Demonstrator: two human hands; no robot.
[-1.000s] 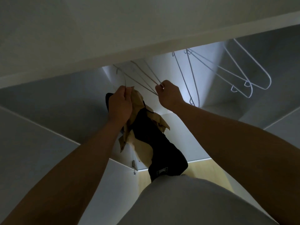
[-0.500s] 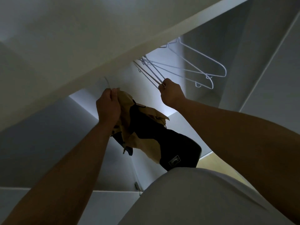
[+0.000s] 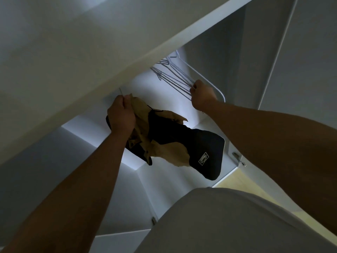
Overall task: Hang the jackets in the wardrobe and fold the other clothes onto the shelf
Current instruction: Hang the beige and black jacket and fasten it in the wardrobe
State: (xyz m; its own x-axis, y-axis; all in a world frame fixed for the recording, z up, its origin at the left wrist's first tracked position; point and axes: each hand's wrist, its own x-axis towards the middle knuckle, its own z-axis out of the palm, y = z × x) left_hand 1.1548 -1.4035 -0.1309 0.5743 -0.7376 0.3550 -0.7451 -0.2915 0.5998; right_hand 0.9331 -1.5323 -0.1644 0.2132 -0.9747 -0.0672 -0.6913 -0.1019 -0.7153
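My left hand (image 3: pixel 121 114) is closed in a fist round the collar of the jacket (image 3: pixel 175 141) and the wire neck of its hanger (image 3: pixel 120 91). Gripping both together keeps the cloth from sliding off the wire while the hook is up. The hook end passes behind the front panel (image 3: pixel 94 66) of the wardrobe (image 3: pixel 242 52). The rail is hidden there, so I cannot tell whether the hook is seated.

The jacket, black with tan parts, hangs from that fist inside the wardrobe opening. It is bunched at the top, and its lower end is loose and touches nothing that I can see. Judgement: it is raised but not confirmed hung.

To the right, a bundle of empty hangers (image 3: pixel 173 79) slants down from the hidden rail. My right hand (image 3: pixel 201 96) is curled round their lower wires and holds them off to the right. Judgement: this opens a gap on the rail for the jacket's hook.

The next step calls for seating the hook, then releasing the bundle. Risk: if the bundle is released early, it could swing into the jacket and tangle.
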